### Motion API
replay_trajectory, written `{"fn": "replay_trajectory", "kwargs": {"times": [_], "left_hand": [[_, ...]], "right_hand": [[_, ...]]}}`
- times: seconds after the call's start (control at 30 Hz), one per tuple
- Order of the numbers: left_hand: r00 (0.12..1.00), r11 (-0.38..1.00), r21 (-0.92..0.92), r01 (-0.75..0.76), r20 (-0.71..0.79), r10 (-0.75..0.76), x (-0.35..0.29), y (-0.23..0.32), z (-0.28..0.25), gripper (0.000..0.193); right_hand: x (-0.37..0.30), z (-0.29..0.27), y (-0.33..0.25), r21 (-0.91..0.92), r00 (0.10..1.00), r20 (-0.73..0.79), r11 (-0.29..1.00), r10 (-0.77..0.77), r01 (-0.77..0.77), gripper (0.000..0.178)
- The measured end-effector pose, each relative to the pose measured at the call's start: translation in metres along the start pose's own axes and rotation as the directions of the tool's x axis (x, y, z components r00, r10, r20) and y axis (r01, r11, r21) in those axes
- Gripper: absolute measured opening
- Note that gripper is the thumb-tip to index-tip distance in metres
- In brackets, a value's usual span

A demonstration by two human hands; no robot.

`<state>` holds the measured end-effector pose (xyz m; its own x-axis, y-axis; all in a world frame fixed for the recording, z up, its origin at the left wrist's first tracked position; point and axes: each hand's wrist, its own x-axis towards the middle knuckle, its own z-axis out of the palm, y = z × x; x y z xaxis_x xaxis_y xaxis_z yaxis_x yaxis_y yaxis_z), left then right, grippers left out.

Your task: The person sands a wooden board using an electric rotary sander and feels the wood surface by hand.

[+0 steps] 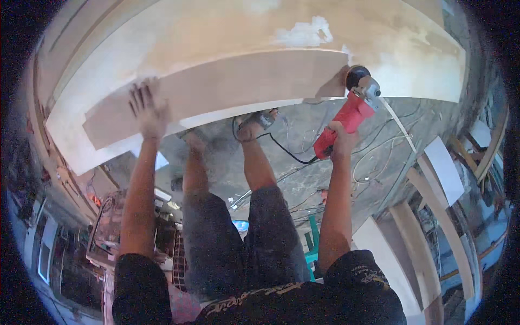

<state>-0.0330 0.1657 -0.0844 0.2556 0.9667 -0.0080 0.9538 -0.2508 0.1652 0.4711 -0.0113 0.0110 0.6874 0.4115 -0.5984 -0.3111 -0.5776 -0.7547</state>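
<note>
My right hand [343, 142] is wrapped round the body of a red angle grinder [352, 114] with a grey head. Its round black disc [357, 76] meets the right end of a long brown strip [227, 81]. That strip lies along the near edge of a large pale board [411, 70] with whitish patches. On the strip's left part my left hand [150, 111] is spread, fingers apart, slightly blurred and holding nothing. A black cord [287, 151] runs from the grinder's rear toward my feet.
Cables [374, 162] trail over the grey floor [292, 187]. Several boards and curved wooden strips [444, 216] lean at the right. A green plastic piece [313, 238] stands beside my leg. Cluttered shelving [65, 244] is at the lower left.
</note>
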Motion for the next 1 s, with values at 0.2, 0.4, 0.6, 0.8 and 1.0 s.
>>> {"fn": "replay_trajectory", "kwargs": {"times": [0.2, 0.4, 0.6, 0.8, 1.0], "left_hand": [[0.999, 0.997, -0.06, 0.045, 0.031, -0.043, -0.033, 0.034, -0.014, 0.082], [0.988, 0.998, -0.039, -0.058, 0.143, 0.063, -0.058, -0.002, -0.029, 0.076], [0.978, 1.0, -0.018, -0.013, 0.206, 0.016, -0.119, -0.082, -0.054, 0.072], [0.725, 0.726, -0.102, 0.68, -0.049, -0.687, -0.221, -0.223, -0.081, 0.047], [0.388, 0.368, -0.481, 0.796, -0.061, -0.92, -0.291, -0.264, -0.117, 0.029]], "right_hand": [[-0.038, 0.016, 0.037, -0.166, 0.992, 0.042, 0.979, -0.116, 0.121, 0.027], [-0.103, 0.07, 0.079, -0.298, 0.999, 0.031, 0.954, 0.027, -0.016, 0.034], [-0.187, 0.163, 0.083, -0.426, 0.971, 0.233, 0.892, -0.054, 0.152, 0.054], [-0.282, 0.32, 0.09, -0.588, 0.872, 0.488, 0.756, 0.05, 0.286, 0.067], [-0.382, 0.474, 0.104, -0.629, 0.687, 0.702, 0.615, 0.188, 0.475, 0.06]]}}
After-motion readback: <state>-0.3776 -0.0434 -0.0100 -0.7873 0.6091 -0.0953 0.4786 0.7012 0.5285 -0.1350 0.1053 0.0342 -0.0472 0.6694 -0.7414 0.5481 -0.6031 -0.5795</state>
